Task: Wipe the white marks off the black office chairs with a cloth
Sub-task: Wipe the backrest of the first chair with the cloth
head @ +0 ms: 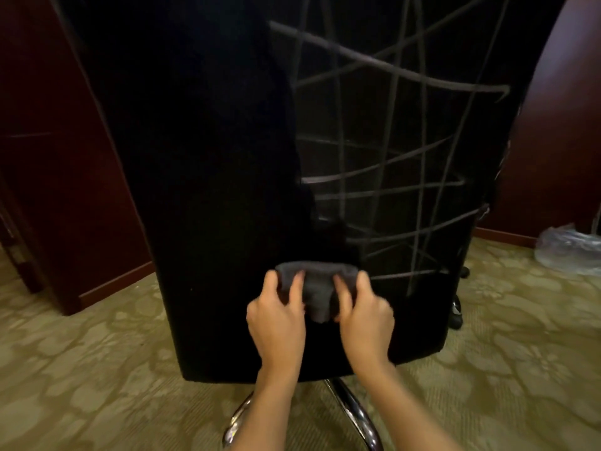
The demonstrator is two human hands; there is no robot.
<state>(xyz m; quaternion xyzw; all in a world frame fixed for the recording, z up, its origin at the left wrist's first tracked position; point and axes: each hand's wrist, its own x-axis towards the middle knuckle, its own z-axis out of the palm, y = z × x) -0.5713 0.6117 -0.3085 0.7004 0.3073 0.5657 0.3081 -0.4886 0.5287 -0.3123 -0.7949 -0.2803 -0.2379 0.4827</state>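
The back of a black office chair [211, 190] fills the middle of the view. White crisscross marks [390, 164] cover its right half, while the left half looks plain black. A dark grey cloth [317, 288] is bunched against the lower part of the chair back. My left hand [276, 315] grips the cloth's left side with thumb and fingers curled round it. My right hand [366, 312] grips its right side the same way. Both hands sit just below and left of the lowest marks.
The chair's chrome base legs [354, 411] spread below on the green patterned carpet [97, 369]. Dark red wood panels [65, 157] stand at left and right. A clear plastic bag [569, 249] lies on the floor at far right. A black caster [455, 315] shows beside the chair.
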